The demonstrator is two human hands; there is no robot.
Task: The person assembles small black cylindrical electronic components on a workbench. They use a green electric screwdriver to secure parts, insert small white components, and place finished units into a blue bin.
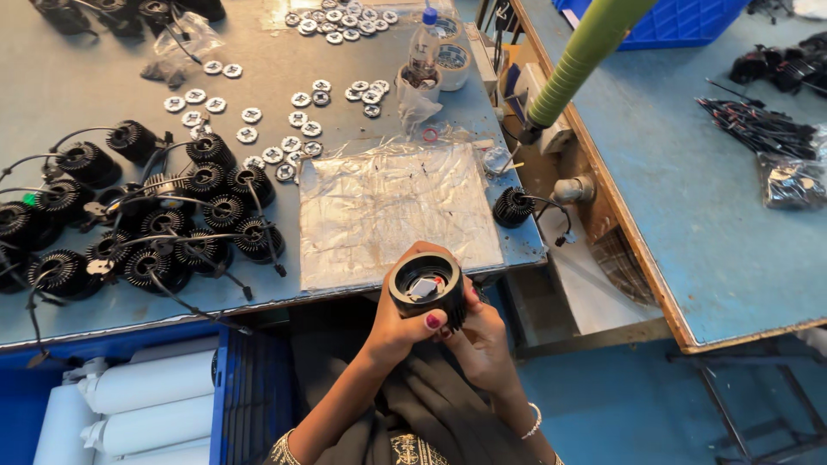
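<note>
Both my hands hold one black round finned lamp housing (pixel 425 282) just off the near edge of the blue-grey worktable (pixel 77 77), its open mouth facing up at me. My left hand (pixel 398 327) grips its left side, thumb on the rim. My right hand (pixel 479 340) cups it from below and from the right. A small white square part sits inside the housing. Beyond it on the table lies a crinkled clear plastic sheet (pixel 392 211).
Many black finned housings with wires (pixel 164 220) crowd the table's left side. Several small round white-and-black discs (pixel 284 129) lie scattered further back, near a plastic bottle (pixel 423 43) and tape rolls. One lone housing (pixel 514 207) sits at the table's right edge. A green hose (pixel 586 52) hangs over a second table (pixel 689 198).
</note>
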